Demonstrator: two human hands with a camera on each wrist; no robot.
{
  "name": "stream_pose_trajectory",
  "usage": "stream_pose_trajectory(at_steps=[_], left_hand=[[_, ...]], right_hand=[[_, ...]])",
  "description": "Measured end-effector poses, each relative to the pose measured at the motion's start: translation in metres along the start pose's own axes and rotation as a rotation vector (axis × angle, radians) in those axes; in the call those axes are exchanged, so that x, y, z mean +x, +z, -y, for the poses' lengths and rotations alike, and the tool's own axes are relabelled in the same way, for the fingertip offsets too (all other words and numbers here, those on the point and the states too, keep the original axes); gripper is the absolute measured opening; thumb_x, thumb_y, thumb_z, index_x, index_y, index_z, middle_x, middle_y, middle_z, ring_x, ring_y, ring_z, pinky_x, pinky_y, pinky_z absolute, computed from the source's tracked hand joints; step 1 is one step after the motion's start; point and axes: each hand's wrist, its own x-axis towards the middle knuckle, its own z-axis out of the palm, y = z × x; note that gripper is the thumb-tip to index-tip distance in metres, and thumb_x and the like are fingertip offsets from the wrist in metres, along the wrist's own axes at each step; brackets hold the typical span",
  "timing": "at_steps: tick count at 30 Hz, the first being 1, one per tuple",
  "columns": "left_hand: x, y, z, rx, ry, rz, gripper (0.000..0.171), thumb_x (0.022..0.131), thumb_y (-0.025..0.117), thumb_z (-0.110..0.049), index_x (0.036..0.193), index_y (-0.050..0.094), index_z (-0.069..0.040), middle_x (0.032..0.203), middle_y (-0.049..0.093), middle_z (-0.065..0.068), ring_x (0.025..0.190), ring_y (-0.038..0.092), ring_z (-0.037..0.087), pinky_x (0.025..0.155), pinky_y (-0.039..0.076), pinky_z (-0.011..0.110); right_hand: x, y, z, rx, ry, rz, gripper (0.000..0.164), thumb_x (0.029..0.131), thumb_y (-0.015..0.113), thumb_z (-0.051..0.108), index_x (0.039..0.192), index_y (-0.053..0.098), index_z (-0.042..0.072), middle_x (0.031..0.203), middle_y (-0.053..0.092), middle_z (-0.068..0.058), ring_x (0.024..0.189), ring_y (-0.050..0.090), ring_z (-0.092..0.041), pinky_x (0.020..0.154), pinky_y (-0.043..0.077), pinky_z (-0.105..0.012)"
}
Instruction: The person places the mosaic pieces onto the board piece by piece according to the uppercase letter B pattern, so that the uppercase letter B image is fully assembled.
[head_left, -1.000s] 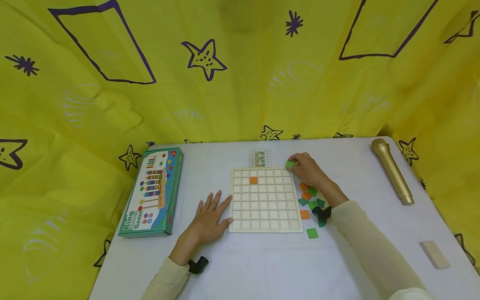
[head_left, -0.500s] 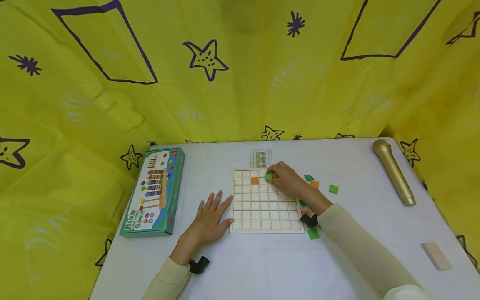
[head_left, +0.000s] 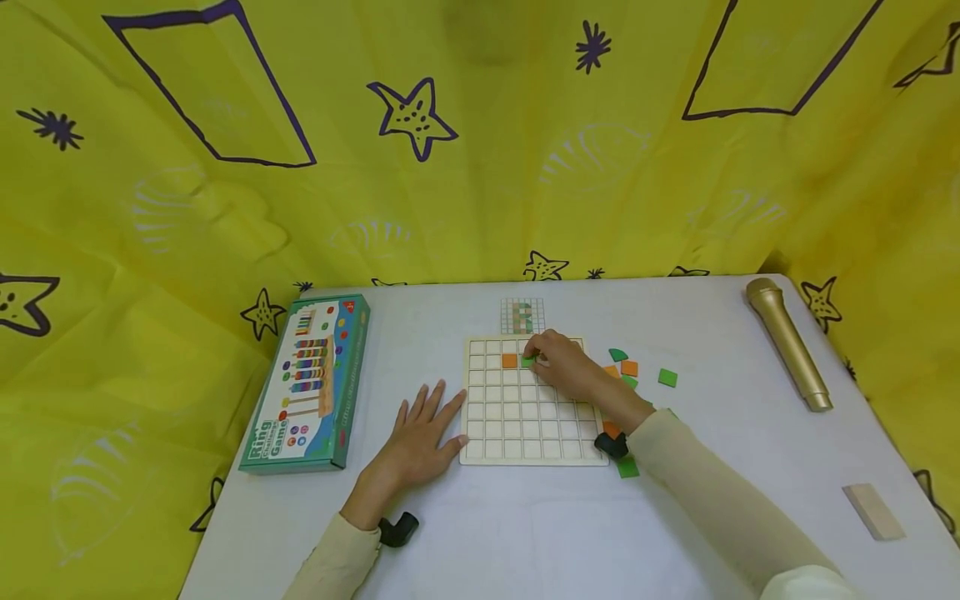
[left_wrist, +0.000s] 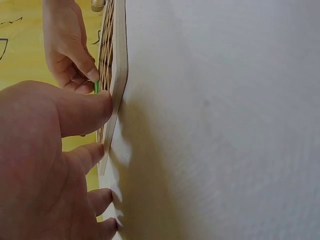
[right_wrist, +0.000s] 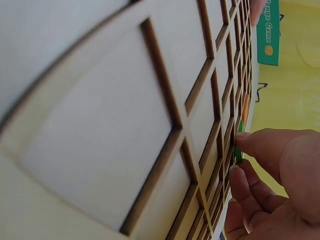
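A pale wooden grid board [head_left: 517, 422] lies mid-table, with one orange square tile [head_left: 509, 361] in a cell of its second row from the back. Just right of that tile, my right hand [head_left: 564, 367] pinches a green tile [head_left: 527, 362] between thumb and fingers. The right wrist view shows the green tile [right_wrist: 239, 145] on edge, low at the grid beside the orange one. My left hand [head_left: 418, 442] rests on the table with spread fingers; its thumb [left_wrist: 90, 111] and index fingertip touch the board's left edge.
Loose green and orange tiles [head_left: 667, 378] lie right of the board, some hidden under the right forearm. A small printed pattern card [head_left: 522, 316] sits behind the board. Also around: a game box [head_left: 307, 383] left, a gold microphone [head_left: 787, 346], a wooden block [head_left: 873, 512] right.
My right hand has carried the green tile left from the board's back right corner and lowered it beside the orange tile. The left hand stays in place.
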Motion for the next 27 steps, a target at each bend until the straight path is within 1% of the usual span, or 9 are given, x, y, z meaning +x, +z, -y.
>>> stream_pose_trajectory(at_steps=[5, 7, 10, 13, 15, 17, 22, 25, 27], left_hand=[[0.0, 0.001, 0.001, 0.012, -0.006, 0.005, 0.07, 0.107, 0.054, -0.047, 0.169, 0.029, -0.025, 0.177, 0.012, 0.014, 0.163, 0.005, 0.043, 0.127, 0.006, 0.069], [0.0, 0.001, 0.001, 0.009, -0.006, 0.004, 0.07, 0.107, 0.054, -0.047, 0.169, 0.029, -0.025, 0.177, 0.012, 0.014, 0.163, 0.005, 0.042, 0.127, 0.005, 0.069], [-0.001, 0.0, 0.001, 0.002, 0.005, -0.004, 0.07, 0.107, 0.055, -0.046, 0.169, 0.03, -0.025, 0.177, 0.013, 0.015, 0.163, 0.005, 0.043, 0.127, 0.005, 0.069], [-0.003, -0.001, 0.0, 0.001, 0.016, -0.006, 0.069, 0.108, 0.055, -0.045, 0.168, 0.031, -0.024, 0.177, 0.013, 0.016, 0.163, 0.006, 0.044, 0.127, 0.006, 0.07], [-0.003, -0.001, 0.001, 0.003, 0.018, -0.005, 0.068, 0.108, 0.054, -0.044, 0.168, 0.031, -0.023, 0.177, 0.013, 0.017, 0.163, 0.006, 0.045, 0.127, 0.006, 0.07], [-0.002, -0.002, 0.001, 0.007, 0.017, -0.002, 0.068, 0.108, 0.054, -0.044, 0.168, 0.03, -0.024, 0.177, 0.013, 0.017, 0.163, 0.005, 0.045, 0.127, 0.006, 0.07], [-0.002, -0.002, 0.0, -0.002, 0.021, -0.006, 0.068, 0.108, 0.055, -0.043, 0.168, 0.032, -0.022, 0.176, 0.015, 0.018, 0.162, 0.007, 0.046, 0.126, 0.006, 0.071], [-0.002, -0.002, 0.0, -0.007, 0.02, 0.001, 0.069, 0.107, 0.054, -0.044, 0.168, 0.031, -0.022, 0.176, 0.014, 0.018, 0.163, 0.006, 0.046, 0.126, 0.005, 0.071], [-0.002, -0.002, 0.0, -0.012, 0.024, -0.004, 0.069, 0.107, 0.055, -0.043, 0.168, 0.032, -0.02, 0.176, 0.015, 0.019, 0.162, 0.006, 0.047, 0.126, 0.005, 0.071]], right_hand=[[0.0, 0.0, 0.004, -0.011, -0.012, 0.0, 0.03, 0.105, 0.064, 0.008, 0.134, 0.058, 0.007, 0.13, 0.061, -0.014, 0.118, 0.063, -0.031, 0.104, 0.053, -0.048], [0.0, 0.0, 0.005, -0.017, -0.012, 0.0, 0.032, 0.105, 0.064, 0.008, 0.136, 0.057, 0.007, 0.13, 0.061, -0.014, 0.118, 0.063, -0.031, 0.103, 0.053, -0.048], [-0.001, 0.0, 0.006, -0.043, -0.021, -0.008, 0.025, 0.105, 0.065, 0.008, 0.129, 0.063, 0.006, 0.127, 0.063, -0.013, 0.117, 0.063, -0.031, 0.105, 0.051, -0.049], [-0.001, -0.001, 0.007, -0.096, -0.043, -0.026, 0.016, 0.105, 0.065, 0.009, 0.119, 0.071, 0.006, 0.123, 0.066, -0.011, 0.117, 0.062, -0.032, 0.105, 0.05, -0.052], [-0.001, -0.002, 0.009, -0.124, -0.057, -0.036, 0.014, 0.104, 0.066, 0.009, 0.115, 0.074, 0.007, 0.122, 0.068, -0.01, 0.116, 0.062, -0.033, 0.105, 0.049, -0.053], [-0.001, -0.002, 0.01, -0.148, -0.062, -0.04, 0.014, 0.104, 0.066, 0.009, 0.114, 0.076, 0.008, 0.121, 0.069, -0.009, 0.115, 0.062, -0.033, 0.104, 0.049, -0.053], [-0.004, -0.006, 0.01, -0.152, -0.032, -0.041, 0.018, 0.105, 0.066, 0.013, 0.119, 0.076, 0.009, 0.126, 0.066, -0.01, 0.12, 0.06, -0.033, 0.108, 0.047, -0.055], [-0.009, -0.015, 0.004, -0.146, -0.016, -0.058, 0.021, 0.105, 0.066, 0.014, 0.123, 0.076, 0.008, 0.13, 0.064, -0.013, 0.125, 0.058, -0.037, 0.109, 0.045, -0.06], [-0.013, -0.025, -0.001, -0.123, 0.008, -0.065, 0.023, 0.105, 0.065, 0.013, 0.125, 0.074, 0.005, 0.132, 0.062, -0.015, 0.128, 0.057, -0.039, 0.11, 0.044, -0.06]])
